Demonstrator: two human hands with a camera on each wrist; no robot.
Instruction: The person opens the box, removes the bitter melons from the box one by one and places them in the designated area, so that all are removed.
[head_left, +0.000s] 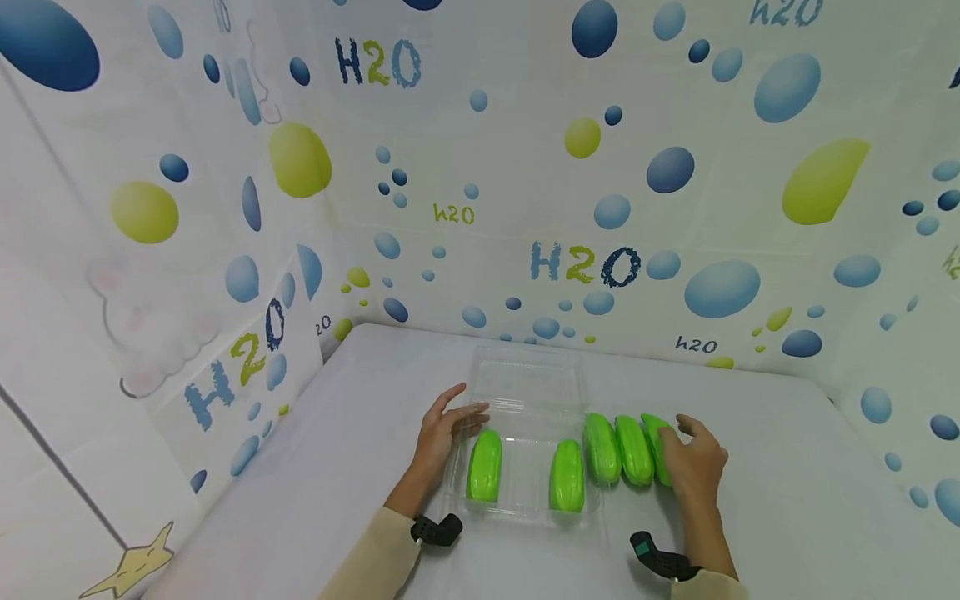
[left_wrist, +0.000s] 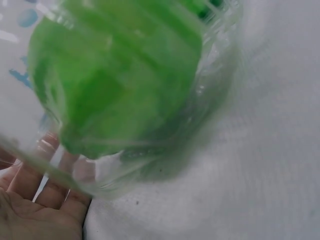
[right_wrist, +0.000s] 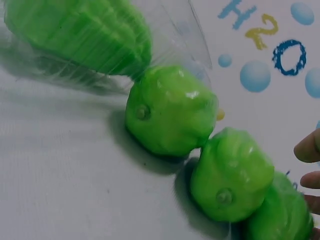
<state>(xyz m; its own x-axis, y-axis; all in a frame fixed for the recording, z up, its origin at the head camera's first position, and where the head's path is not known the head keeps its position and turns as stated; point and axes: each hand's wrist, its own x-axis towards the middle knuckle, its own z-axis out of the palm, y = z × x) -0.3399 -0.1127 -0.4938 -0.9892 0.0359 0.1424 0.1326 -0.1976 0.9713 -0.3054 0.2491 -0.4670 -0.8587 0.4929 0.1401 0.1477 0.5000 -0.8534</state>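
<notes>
A clear plastic clamshell box (head_left: 523, 471) lies with its lid folded back. Inside it sit two bright green, long, ridged squash-like vegetables, one at the left side (head_left: 485, 467) and one at the right (head_left: 567, 477). My left hand (head_left: 435, 437) is at the box's left wall, fingers extended; in the left wrist view the palm (left_wrist: 37, 215) shows beside the clear plastic. Three more such vegetables (head_left: 634, 452) lie in a row right of the box. My right hand (head_left: 696, 467) is at the outermost vegetable (right_wrist: 280, 215), its fingers loosely spread beside it.
The white table (head_left: 360, 392) meets a backdrop wall (head_left: 517, 167) printed with blue and green dots and H2O lettering. The box's transparent lid (head_left: 528, 383) extends toward the back. A black wrist camera is strapped to each forearm.
</notes>
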